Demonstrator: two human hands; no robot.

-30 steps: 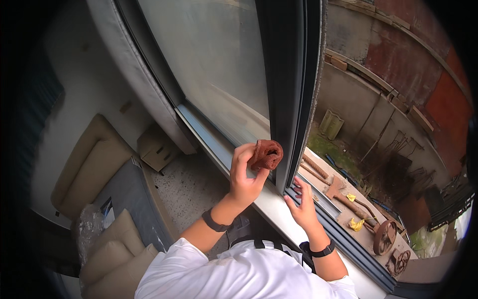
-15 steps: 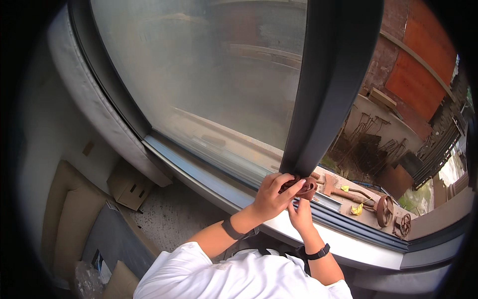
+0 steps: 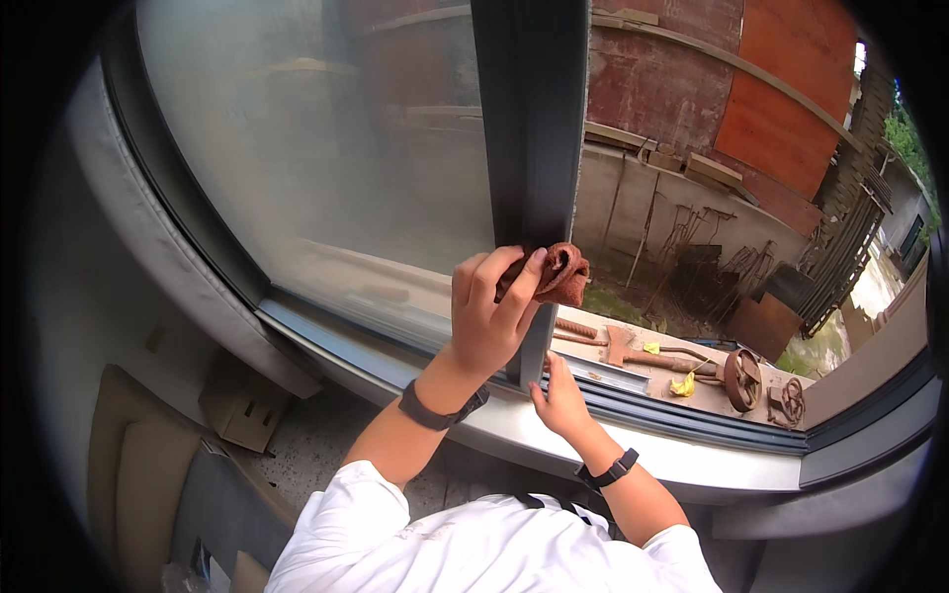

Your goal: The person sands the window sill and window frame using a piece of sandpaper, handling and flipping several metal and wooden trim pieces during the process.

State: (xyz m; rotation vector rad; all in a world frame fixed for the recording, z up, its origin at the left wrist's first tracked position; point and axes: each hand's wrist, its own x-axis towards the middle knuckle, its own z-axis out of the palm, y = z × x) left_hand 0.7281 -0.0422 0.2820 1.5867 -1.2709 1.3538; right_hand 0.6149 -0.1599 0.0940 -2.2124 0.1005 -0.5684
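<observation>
A folded reddish-brown cloth [image 3: 561,276] is in my left hand [image 3: 491,307], its fingers curled over it and pressing it against the dark upright frame [image 3: 534,148] of the sliding window sash. Lower down, my right hand [image 3: 563,397] grips the bottom of that upright, thumb on the near side and fingertips partly hidden at its edge. To the left of the upright, a hazy glass pane [image 3: 326,158] fills the sash. Beneath both hands runs the window track [image 3: 682,426] with its dark grooves.
On the outer ledge lie a rusty axe-like tool [image 3: 621,348], yellow leaves [image 3: 683,384] and a rusty wheel [image 3: 742,380]. A white sill [image 3: 652,452] borders the room. A cardboard box [image 3: 242,403] and a brown padded seat [image 3: 148,465] stand at lower left.
My left hand has moved up the upright with the cloth, away from my right hand. My right hand stays low by the track. The view has shifted, showing more of the yard.
</observation>
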